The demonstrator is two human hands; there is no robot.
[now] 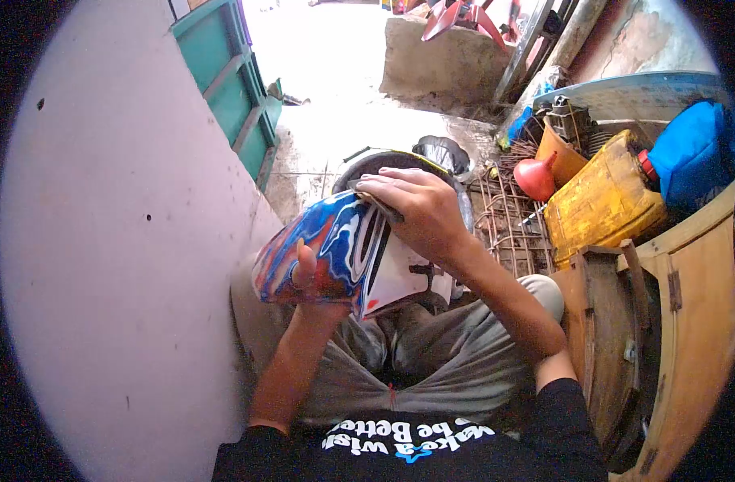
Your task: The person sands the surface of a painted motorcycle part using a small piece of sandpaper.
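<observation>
A curved panel (323, 241) with blue, red and white swirls and a white section on its right rests over my lap. My left hand (307, 281) is at its lower left, thumb lying up against the painted face; the other fingers are hidden beneath the panel. At the top edge my right hand (411, 205) has its fingers pressed together over a thin dark piece (379, 205), which touches the panel. Just beyond the panel sits a round black basin (355, 166).
A white wall (134, 201) rises on the left, beside a green door (227, 76). To the right are a metal grid (508, 217), a red funnel (534, 177), a yellow jerrycan (604, 201), a blue container (692, 153) and wooden furniture (696, 313). A concrete block (439, 60) stands ahead.
</observation>
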